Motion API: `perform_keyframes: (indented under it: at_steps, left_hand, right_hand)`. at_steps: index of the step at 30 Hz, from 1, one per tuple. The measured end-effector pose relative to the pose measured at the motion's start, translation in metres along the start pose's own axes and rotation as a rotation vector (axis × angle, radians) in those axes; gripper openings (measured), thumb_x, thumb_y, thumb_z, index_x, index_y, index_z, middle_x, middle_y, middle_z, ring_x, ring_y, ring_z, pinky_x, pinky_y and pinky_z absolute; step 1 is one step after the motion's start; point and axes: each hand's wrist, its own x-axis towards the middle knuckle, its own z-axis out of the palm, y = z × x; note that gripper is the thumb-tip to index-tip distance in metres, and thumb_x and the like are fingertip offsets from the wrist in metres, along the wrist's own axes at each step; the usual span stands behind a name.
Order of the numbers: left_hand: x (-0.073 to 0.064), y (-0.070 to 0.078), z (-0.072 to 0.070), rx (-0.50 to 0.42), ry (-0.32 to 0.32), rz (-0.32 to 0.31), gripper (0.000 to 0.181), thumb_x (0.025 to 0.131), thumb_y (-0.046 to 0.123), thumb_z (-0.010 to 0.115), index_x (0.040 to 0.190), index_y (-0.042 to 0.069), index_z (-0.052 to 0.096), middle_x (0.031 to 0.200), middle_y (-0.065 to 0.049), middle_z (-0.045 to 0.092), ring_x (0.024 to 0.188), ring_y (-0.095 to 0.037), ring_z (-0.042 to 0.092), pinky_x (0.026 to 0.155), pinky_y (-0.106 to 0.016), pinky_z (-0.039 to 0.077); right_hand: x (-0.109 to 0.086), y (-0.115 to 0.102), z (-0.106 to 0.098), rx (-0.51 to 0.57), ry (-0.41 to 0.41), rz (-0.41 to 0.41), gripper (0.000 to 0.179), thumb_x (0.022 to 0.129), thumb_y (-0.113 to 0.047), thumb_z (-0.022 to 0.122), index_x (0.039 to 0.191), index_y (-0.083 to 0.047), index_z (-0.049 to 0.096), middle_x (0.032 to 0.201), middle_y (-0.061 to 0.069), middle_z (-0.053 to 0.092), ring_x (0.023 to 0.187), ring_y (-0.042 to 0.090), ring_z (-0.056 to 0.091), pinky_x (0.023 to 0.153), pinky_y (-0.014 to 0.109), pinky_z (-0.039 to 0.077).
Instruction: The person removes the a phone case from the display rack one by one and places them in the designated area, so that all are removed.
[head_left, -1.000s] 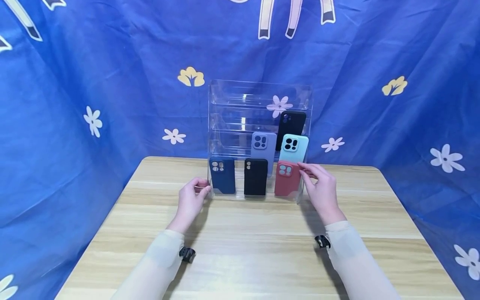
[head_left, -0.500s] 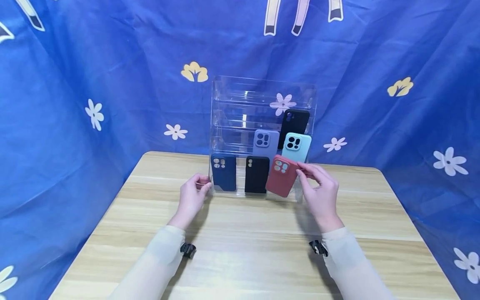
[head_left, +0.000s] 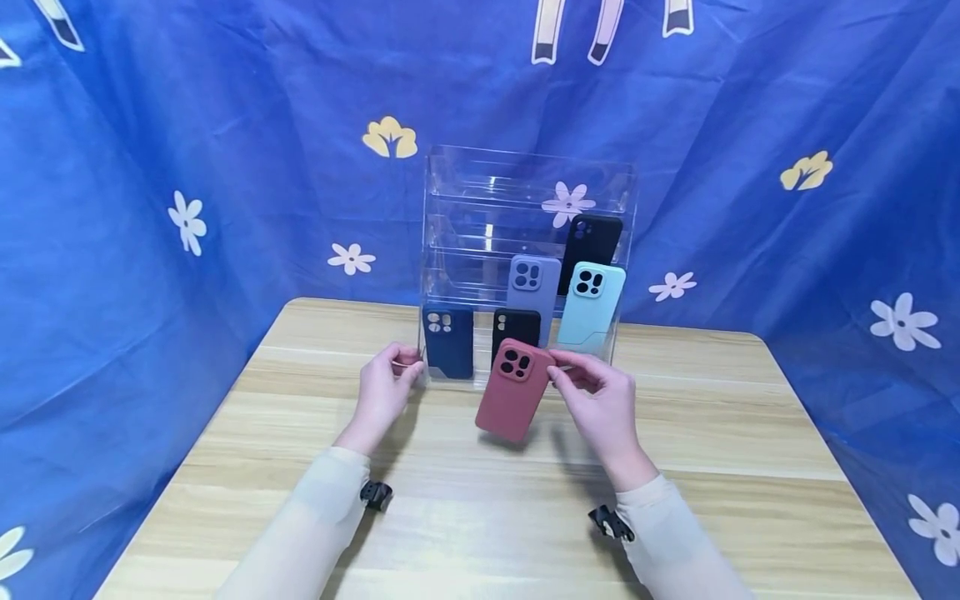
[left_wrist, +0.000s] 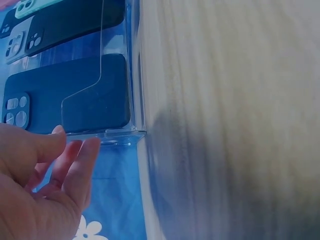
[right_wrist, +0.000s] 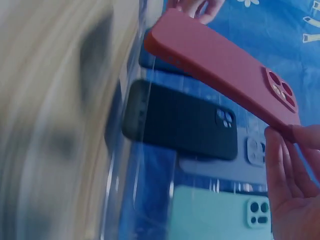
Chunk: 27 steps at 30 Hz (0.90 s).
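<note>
A red phone case (head_left: pixel 513 396) hangs tilted in front of a clear tiered display rack (head_left: pixel 480 385). My right hand (head_left: pixel 596 404) pinches its upper right corner between thumb and fingers; the right wrist view shows the same corner grip on the red case (right_wrist: pixel 225 67). At the rack's lower left side, my left hand (head_left: pixel 385 387) holds the edge with thumb and fingertips, close to a dark blue case (head_left: pixel 448 343). Partly behind the red case stands a black case (head_left: pixel 516 327). The light blue case (head_left: pixel 591 308) is upright at right.
A lavender case (head_left: pixel 534 283) and another black case (head_left: pixel 592 242) stand in higher tiers. The rack is on a wooden table (head_left: pixel 465 517), its back towards a blue patterned curtain (head_left: pixel 300 167).
My right hand has drawn the red case out of the lowest tier at the right, bringing it left and towards me. My left hand stays at the rack's side.
</note>
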Motion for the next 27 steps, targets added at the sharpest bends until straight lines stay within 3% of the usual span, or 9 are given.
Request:
perform_keyframes:
  at_steps: [5,10,14,21,27]
  left_hand:
    - [0.002,0.0,0.0,0.002,0.01,0.016,0.017,0.096,0.004,0.07,0.113,-0.001,0.067,0.109,-0.02,0.074,0.095,-0.031,0.071,0.083,-0.037,0.063]
    - [0.002,0.0,0.0,0.006,0.017,0.019,0.017,0.096,0.004,0.07,0.112,-0.001,0.067,0.108,-0.02,0.074,0.094,-0.032,0.071,0.082,-0.035,0.064]
    - [0.0,0.0,0.001,0.011,0.015,0.011,0.018,0.097,0.006,0.069,0.113,-0.001,0.067,0.108,-0.019,0.074,0.094,-0.031,0.071,0.082,-0.035,0.064]
    - [-0.001,0.001,0.002,0.006,0.02,0.007,0.02,0.096,0.005,0.07,0.115,0.0,0.067,0.108,-0.019,0.074,0.094,-0.031,0.071,0.082,-0.036,0.064]
    - [-0.002,-0.001,0.002,0.003,0.025,0.015,0.021,0.095,0.004,0.071,0.116,0.0,0.067,0.107,-0.02,0.074,0.093,-0.032,0.071,0.081,-0.033,0.064]
  right_hand:
    - [-0.002,0.001,0.016,0.087,-0.109,0.207,0.022,0.09,-0.006,0.079,0.112,-0.006,0.078,0.097,0.015,0.079,0.076,0.019,0.076,0.069,0.024,0.064]
    - [-0.005,0.006,0.037,0.076,-0.225,0.338,0.021,0.09,-0.006,0.078,0.111,-0.007,0.079,0.095,0.014,0.079,0.076,0.016,0.074,0.071,0.03,0.065]
    - [-0.007,0.014,0.055,0.087,-0.308,0.372,0.019,0.09,-0.004,0.077,0.11,-0.004,0.078,0.094,0.014,0.079,0.075,0.019,0.076,0.07,0.035,0.066]
    - [-0.005,0.027,0.077,0.044,-0.387,0.378,0.021,0.09,-0.004,0.078,0.11,-0.004,0.078,0.094,0.012,0.08,0.075,0.015,0.075,0.069,0.028,0.065]
    - [-0.005,0.035,0.092,0.013,-0.425,0.429,0.017,0.089,-0.002,0.077,0.106,-0.002,0.078,0.09,0.012,0.079,0.076,0.029,0.077,0.071,0.038,0.066]
